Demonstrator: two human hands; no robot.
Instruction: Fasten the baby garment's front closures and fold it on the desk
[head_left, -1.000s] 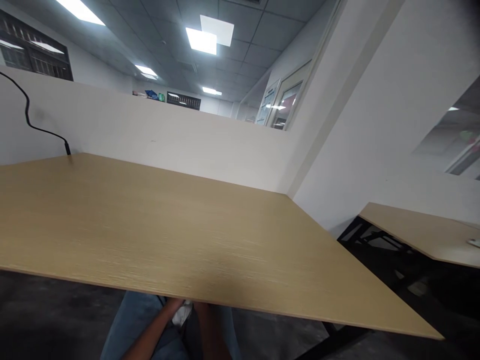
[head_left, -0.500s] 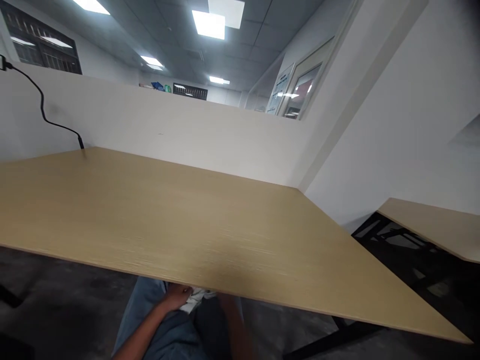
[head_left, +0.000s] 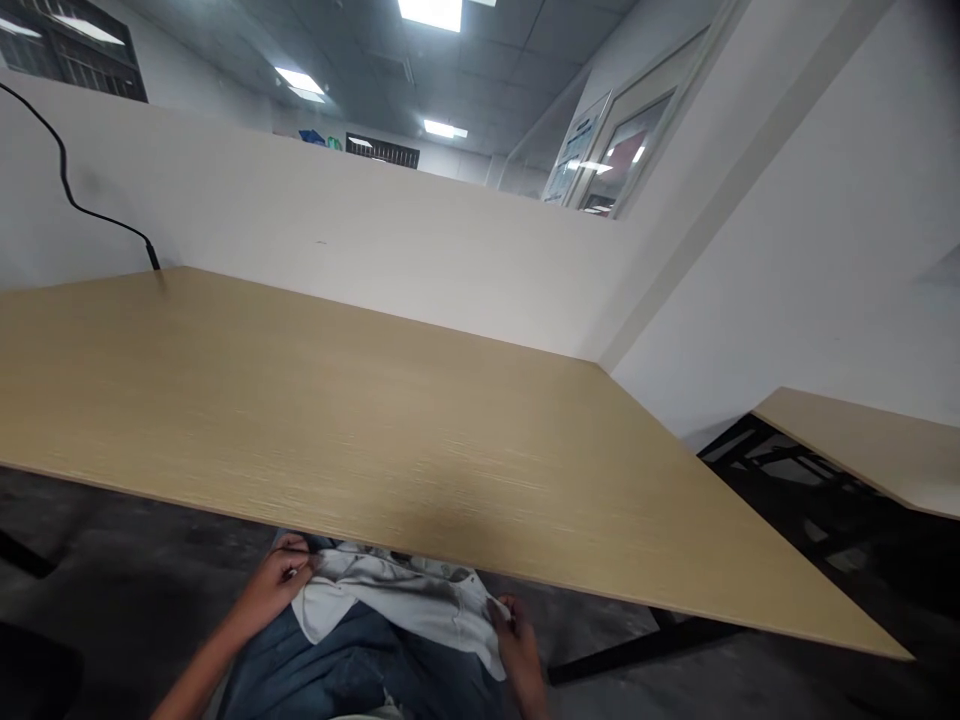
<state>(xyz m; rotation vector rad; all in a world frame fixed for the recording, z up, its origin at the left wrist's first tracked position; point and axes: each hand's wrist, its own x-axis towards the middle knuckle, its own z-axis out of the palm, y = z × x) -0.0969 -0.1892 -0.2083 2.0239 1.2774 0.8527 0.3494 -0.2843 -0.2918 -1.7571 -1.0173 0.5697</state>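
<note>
A white cloth (head_left: 409,600), possibly a garment, is spread across my lap under the table's front edge. Its far part is hidden by the tabletop. At its left end, my left hand (head_left: 285,575) is closed with thumb and fingers pinching the fabric. My right hand (head_left: 517,640) grips the opposite end, its fingers curled round the edge. Between the hands the cloth hangs in loose folds over my blue trousers (head_left: 360,665).
A light wooden table (head_left: 390,400) spans the view in front of me, backed by a white partition (head_left: 405,250). A black cable (head_left: 105,215) runs down to its far left corner. Another table (head_left: 870,440) stands at the right, and a black table leg (head_left: 637,650) is below.
My hands have moved apart, left hand to the left and right hand to the right. The bunched cloth is now spread wide between them. The view has tilted slightly downward.
</note>
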